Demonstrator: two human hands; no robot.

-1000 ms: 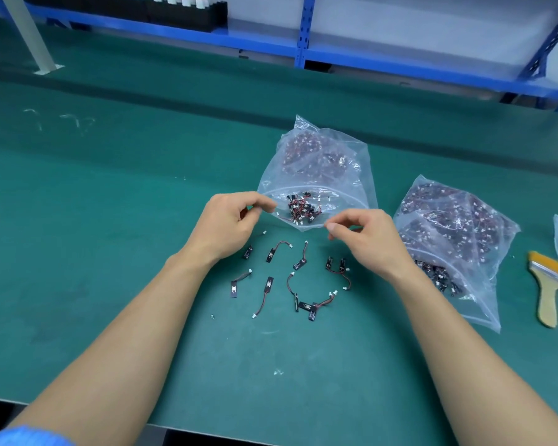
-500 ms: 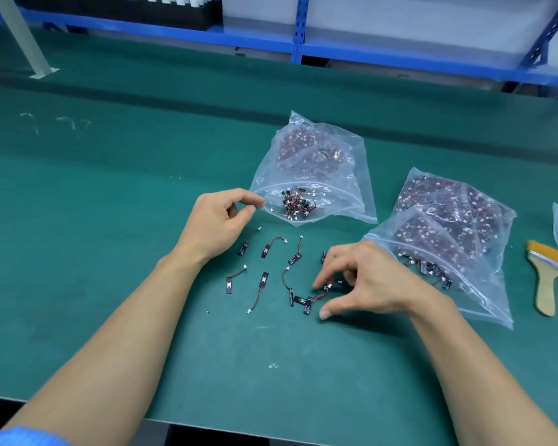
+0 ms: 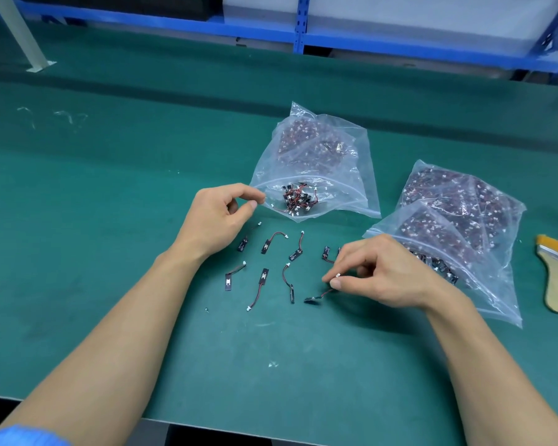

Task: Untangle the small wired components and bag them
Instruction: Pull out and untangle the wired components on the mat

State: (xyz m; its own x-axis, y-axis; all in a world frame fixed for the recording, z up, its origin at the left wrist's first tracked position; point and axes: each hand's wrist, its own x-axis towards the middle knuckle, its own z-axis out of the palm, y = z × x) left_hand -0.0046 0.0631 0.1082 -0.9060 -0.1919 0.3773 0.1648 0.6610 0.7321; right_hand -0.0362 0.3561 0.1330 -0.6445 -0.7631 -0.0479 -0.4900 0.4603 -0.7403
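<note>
The left hand [image 3: 213,220] reaches in with its forearm from the near left corner of the desk [image 3: 94,204]. Its thumb and first finger pinch the left corner of the mouth of the open bag [image 3: 342,188], which lies near the middle of the desk with a small heap of parts inside. The right hand [image 3: 380,272] comes from the near right corner, knuckles up, and pinches the white plug of one wired component [image 3: 313,299], whose black end hangs down at the desk surface. The loose components [image 3: 264,275] lie spread between the two hands. The full bags [image 3: 464,220] lie just beside the right hand, and a brush [image 3: 554,278] lies near the right edge. Bare green surface stretches toward the left edge, and toward the near edge between the forearms.
</note>
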